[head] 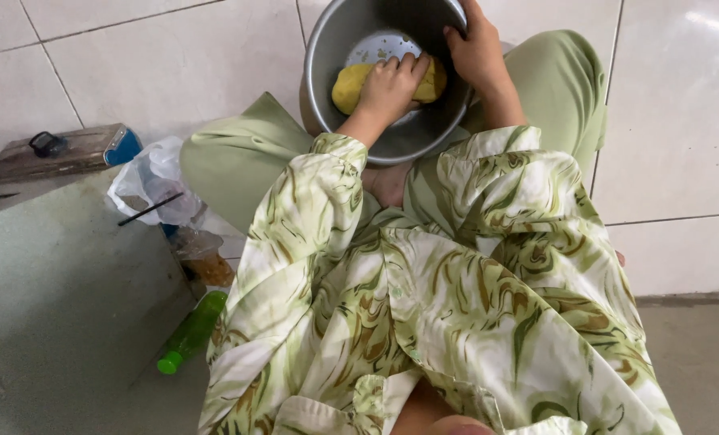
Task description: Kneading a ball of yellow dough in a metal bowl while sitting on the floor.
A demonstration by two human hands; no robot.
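Yellow dough [351, 83] in metal bowl [331, 48], left hand [390, 84] pressed closed onto it, right hand [476, 50] clamped on bowl rim.

The setting was a home, most likely a kitchen floor area. The floor [134, 72] was laid in large glossy white tiles with dark grout lines. A metal bowl [335, 72] stood on the floor, serving as the landmark. Left of the bowl, a crumpled plastic bag [154, 181] lay beside a low grey slab [61, 290]. Below-left of the bowl, a green bottle [190, 332] lay on its side. Far left of the bowl sat a worn wooden block [61, 153]. The person sat on the floor in loose patterned house clothes [456, 298].
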